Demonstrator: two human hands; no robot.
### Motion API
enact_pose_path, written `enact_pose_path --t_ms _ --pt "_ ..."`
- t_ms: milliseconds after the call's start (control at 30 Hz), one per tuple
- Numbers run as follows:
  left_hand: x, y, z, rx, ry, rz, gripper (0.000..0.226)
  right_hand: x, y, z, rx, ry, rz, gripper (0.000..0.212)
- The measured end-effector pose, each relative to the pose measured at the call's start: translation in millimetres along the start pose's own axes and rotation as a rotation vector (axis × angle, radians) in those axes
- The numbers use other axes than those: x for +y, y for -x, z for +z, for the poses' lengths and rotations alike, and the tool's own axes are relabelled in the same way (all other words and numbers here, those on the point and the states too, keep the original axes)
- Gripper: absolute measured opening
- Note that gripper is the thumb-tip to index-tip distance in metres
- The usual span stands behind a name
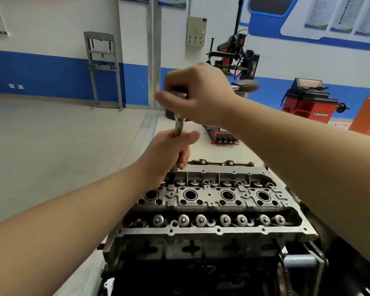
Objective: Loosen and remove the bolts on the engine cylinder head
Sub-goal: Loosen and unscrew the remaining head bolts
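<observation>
— Where was the bare grey cast-metal engine cylinder head [212, 201]?

— Low in the middle of your view, on its stand, with your slim steel extension bar [179, 127] standing upright over its far-left corner.

— And your hands?

— Your left hand [169, 150] had its grip curled round the bar's lower shaft, just above the socket end [174, 170] sitting in the head. Your right hand [198, 95] gripped the top of the tool, fingers wrapped over it.

— Behind that?

— A red and black tyre changer [237, 58] stood by the blue-banded wall [41, 75].
</observation>
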State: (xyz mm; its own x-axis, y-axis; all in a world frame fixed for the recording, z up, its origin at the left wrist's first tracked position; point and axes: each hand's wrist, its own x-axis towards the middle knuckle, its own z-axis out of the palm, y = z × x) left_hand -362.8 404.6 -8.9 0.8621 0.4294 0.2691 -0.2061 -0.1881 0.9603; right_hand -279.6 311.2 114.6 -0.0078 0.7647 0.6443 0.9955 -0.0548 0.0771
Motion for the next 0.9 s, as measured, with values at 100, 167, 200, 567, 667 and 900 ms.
enact_pose_path --t_ms 100,167,200,567,667,900 --pt "2.1 -2.8 -12.1 -0.167 0.074 -0.085 0.048 4.5 2.7 2.2 -0.062 -0.069 0.132 0.034" --pt "0.7 -6.3 -1.6 -0.036 0.025 -0.056 0.055 -1.6 -6.7 8.5 -0.080 0.160 0.179 0.040" --pt "-0.6 -7.0 8.5 0.067 -0.013 -0.024 0.056 -5.7 -11.7 9.8 -0.079 0.255 0.223 0.043" --pt "-41.6 15.4 -87.6 0.195 -0.439 -0.088 0.053 -7.1 -6.7 3.1 -0.058 0.370 0.192 0.046" --pt "-71.8 26.3 -90.2 0.265 -0.076 -0.369 0.034 -8.1 -2.5 6.0 -0.029 0.387 0.204 0.046" --pt "-85.9 35.6 -73.8 0.516 0.108 -0.285 0.027 -38.3 37.6 5.7 0.211 0.433 0.195 0.043"
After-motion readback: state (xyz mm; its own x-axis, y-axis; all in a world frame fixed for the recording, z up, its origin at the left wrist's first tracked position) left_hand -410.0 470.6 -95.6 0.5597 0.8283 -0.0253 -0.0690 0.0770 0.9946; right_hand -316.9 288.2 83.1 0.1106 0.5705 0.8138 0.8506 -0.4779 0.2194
